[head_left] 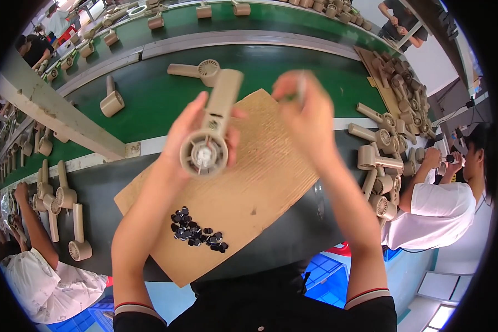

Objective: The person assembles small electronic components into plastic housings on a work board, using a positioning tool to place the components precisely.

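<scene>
1. My left hand (177, 138) is closed around a beige fan body (221, 102). The thumb lies on its left side, and some fingertips show on its right side.
2. This fan body is above the cardboard sheet (271, 177), in front of me. Its round, open end is nearer to my body and faces up, so I can see the hub and a reddish wire inside.
3. The long axis goes from this round end away from me, along the handle, and leans a little to the right.
4. My right hand (311, 113) is in the air, to the right of the fan body and apart from it. It is nearer to the handle than to the round end.
5. The right fingers are bent, but they are blurred. Something pale seems to be at them; I cannot tell if they grip it.
6. The small black parts (191, 229) lie in a loose group on the cardboard, between the fan body and me. My left forearm is nearer to them than my right one.
7. Beyond the handle, another fan (207, 72) lies on the green belt (149, 72).
</scene>
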